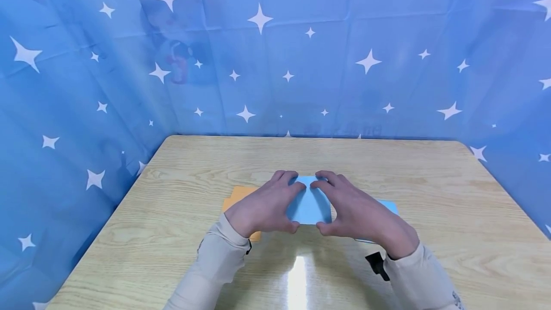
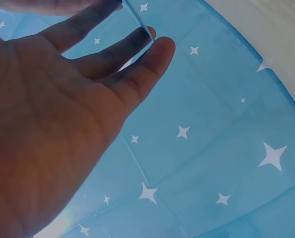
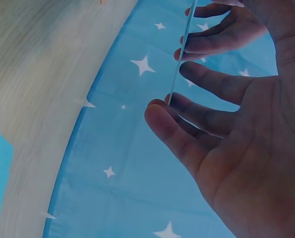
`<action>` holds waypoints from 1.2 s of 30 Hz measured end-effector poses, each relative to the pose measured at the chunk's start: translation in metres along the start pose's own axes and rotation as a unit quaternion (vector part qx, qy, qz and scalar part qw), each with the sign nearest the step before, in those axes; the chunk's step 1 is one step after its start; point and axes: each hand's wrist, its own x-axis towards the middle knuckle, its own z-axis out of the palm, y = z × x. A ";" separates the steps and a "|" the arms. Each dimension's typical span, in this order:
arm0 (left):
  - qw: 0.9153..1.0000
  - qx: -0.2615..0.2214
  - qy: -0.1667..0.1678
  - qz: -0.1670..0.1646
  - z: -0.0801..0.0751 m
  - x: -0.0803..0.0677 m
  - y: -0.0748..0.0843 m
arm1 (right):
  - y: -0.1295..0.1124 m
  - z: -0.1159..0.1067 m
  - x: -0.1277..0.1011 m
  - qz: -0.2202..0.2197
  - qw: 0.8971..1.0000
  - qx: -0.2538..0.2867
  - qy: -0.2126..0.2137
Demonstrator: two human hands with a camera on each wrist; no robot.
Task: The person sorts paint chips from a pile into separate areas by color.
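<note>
Blue sheet (image 1: 309, 204) held between both your hands, above the table (image 1: 193, 204) near its middle.

Your left hand (image 1: 264, 204) grips the sheet's left edge and your right hand (image 1: 355, 212) its right edge, fingers curled over the far edge, thumbs at the near edge. Both hands are equally near; the sheet lies directly between them, its long axis running away from you, judged from the head view. In the wrist views the sheet shows edge-on as a thin line at your fingertips (image 3: 159, 111), so you hold it clear of the table, tilted or upright; which, I cannot tell. An orange sheet (image 1: 238, 195) lies on the table just left of the blue sheet, partly under your left hand. A second blue sheet (image 1: 389, 207) lies just right of it, under your right wrist. Starred curtain (image 1: 275, 61) stands behind the table.
</note>
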 end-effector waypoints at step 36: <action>0.982 0.173 -0.048 0.051 0.032 0.112 0.095 | 0.103 -0.039 -0.080 0.065 0.997 -0.020 -0.023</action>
